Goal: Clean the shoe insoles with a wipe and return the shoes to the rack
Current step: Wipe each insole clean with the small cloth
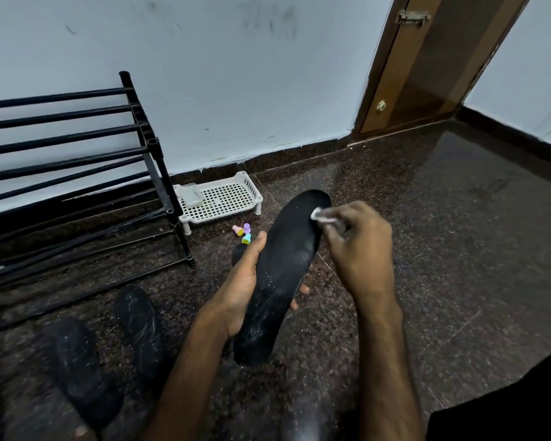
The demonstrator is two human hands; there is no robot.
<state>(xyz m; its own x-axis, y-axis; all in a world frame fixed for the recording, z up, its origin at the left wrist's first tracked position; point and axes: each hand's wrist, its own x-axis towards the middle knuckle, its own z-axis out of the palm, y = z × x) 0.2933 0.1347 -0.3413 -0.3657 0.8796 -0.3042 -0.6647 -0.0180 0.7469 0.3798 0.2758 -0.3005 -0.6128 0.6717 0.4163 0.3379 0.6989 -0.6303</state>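
The left hand (239, 288) is gripping a black insole (287, 268) from beneath, fingers (303, 289) curling round its edge, and holding it above the floor (427, 249). The right hand (360, 249) is pinching a white wipe (320, 215) and pressing it on the insole's far end. The black rack (77, 160) is standing to the left against the wall (236, 74).
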